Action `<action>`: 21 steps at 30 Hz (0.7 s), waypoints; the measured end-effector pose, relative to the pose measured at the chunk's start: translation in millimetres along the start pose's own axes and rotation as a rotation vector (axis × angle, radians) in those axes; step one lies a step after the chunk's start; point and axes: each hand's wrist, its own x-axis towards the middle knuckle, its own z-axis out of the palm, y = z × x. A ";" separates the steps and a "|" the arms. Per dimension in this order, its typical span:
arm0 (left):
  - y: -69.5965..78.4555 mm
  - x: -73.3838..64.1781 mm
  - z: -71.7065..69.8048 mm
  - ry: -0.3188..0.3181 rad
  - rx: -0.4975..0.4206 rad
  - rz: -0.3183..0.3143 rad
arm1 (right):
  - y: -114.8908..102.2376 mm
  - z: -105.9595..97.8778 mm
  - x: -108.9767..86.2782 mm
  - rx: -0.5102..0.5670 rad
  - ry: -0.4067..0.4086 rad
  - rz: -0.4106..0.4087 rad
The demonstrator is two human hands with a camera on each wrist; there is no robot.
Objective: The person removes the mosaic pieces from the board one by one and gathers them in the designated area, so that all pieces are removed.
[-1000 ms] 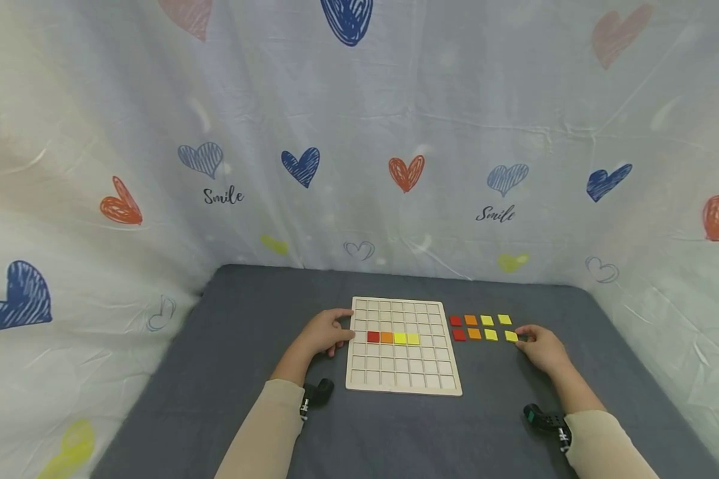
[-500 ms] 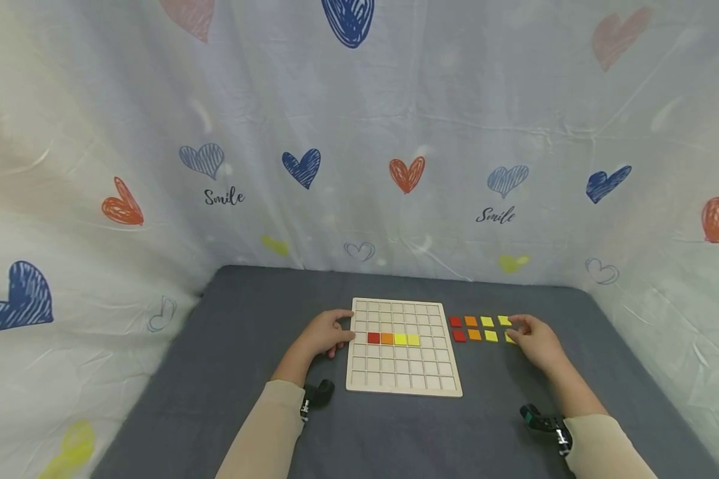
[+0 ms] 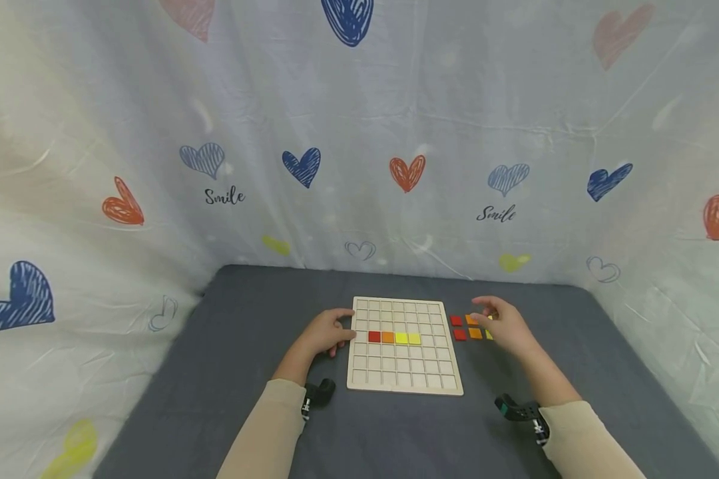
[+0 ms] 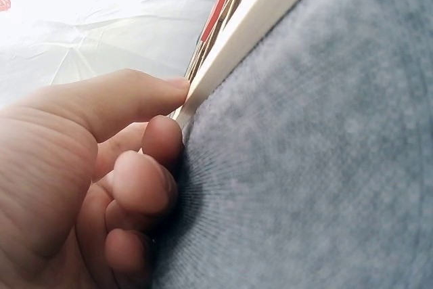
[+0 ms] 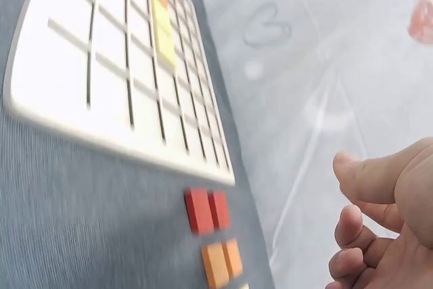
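Note:
A pale wooden grid board point(image 3: 418, 381) lies on the dark grey cloth, with a row of red point(image 3: 374, 337), orange point(image 3: 387, 338) and two yellow tiles point(image 3: 408, 338) in its cells. At its left edge, the thumb and index finger of my left hand point(image 3: 325, 330) touch the rim, apart from each other; the other fingers are curled in. My right hand point(image 3: 509, 327) hovers above the loose tiles right of the board, thumb and index apart. No tile shows in it. Two red point(image 5: 208, 212) and two orange tiles point(image 5: 222, 262) lie below it; the hand partly hides the yellow ones point(image 3: 488, 334).
The grey cloth point(image 3: 263, 293) covers the table. Behind and on both sides hangs a pale curtain point(image 3: 359, 213) printed with hearts. Each wrist wears a black camera, such as the right one point(image 3: 517, 407).
My right hand has moved left along the loose tiles, from the lower right yellow tile, past the upper right one, to above the orange and yellow tiles. My left hand stays at the board.

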 end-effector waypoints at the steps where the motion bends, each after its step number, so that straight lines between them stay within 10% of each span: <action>1: 0.0 -0.2 -0.3 0.001 0.000 0.002 | -4.5 3.2 0.8 0.008 -0.004 -0.004; 21: 1.8 0.0 -0.2 0.005 0.019 0.000 | -68.9 85.2 15.7 0.097 -0.200 -0.117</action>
